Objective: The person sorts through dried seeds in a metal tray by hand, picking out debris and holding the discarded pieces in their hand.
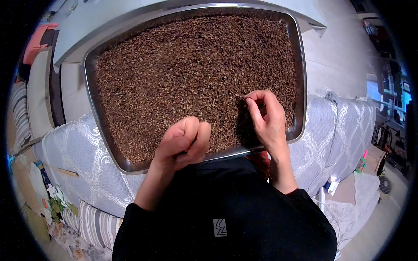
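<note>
Stretching sideways, the tray point(303, 78) underlies curled left hand point(185, 142), pinching right hand point(270, 116), holdings unclear.

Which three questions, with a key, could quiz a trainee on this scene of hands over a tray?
1. Multiple choice: compare the left hand and the right hand. Which is curled into a loose fist? A) the right only; B) the left only; C) neither.
2. True or false: the striped cushion lies inside the metal tray.
3. Fill in the missing word: the small pieces spread across the tray are mostly ____ in colour.

Key: 1. B; 2. False; 3. brown
</note>
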`<move>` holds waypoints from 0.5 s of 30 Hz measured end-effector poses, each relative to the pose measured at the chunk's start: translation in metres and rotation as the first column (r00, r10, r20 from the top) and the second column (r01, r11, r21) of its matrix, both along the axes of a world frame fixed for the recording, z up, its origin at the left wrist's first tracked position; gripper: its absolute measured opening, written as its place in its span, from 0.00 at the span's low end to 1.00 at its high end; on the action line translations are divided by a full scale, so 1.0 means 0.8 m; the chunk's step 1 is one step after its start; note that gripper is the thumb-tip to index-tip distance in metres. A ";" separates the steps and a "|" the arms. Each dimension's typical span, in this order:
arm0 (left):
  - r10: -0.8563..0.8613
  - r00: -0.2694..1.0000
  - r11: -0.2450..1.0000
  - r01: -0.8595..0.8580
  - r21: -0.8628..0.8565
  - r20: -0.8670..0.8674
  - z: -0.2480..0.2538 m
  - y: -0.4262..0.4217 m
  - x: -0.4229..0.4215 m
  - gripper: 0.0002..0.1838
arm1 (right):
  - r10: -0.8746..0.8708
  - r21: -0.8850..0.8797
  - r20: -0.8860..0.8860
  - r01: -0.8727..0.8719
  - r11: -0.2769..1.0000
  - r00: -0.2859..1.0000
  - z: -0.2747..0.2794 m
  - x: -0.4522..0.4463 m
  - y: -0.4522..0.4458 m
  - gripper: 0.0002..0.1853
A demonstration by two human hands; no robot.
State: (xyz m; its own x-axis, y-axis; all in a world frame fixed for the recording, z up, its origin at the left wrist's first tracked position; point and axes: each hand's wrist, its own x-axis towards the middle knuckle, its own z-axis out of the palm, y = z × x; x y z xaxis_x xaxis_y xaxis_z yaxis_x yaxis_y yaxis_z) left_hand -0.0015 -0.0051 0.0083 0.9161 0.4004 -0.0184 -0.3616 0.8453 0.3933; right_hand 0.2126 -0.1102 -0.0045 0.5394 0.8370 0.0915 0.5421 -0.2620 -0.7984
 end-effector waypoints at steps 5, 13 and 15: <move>0.014 0.998 0.994 -0.020 -0.104 -0.059 -0.001 0.004 0.003 0.15 | 0.090 0.008 -0.040 -0.089 0.996 0.995 0.014 -0.010 0.014 0.10; 0.057 0.993 0.972 -0.078 -0.220 -0.100 -0.007 0.007 0.004 0.12 | 0.268 0.002 0.384 -0.290 0.957 0.884 0.009 -0.025 0.070 0.12; 0.070 0.988 0.970 -0.100 -0.221 -0.141 -0.006 0.008 0.002 0.12 | 0.241 0.106 0.354 -0.294 0.950 0.904 0.008 -0.023 0.069 0.08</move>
State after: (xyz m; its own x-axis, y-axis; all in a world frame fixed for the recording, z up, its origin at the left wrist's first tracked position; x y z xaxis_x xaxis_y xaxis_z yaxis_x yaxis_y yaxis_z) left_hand 0.0002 0.0012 0.0034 0.8626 0.4481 -0.2349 -0.3940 0.8862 0.2437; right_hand 0.1939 -0.0550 0.0023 0.2130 0.9066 0.3643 0.8150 0.0408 -0.5781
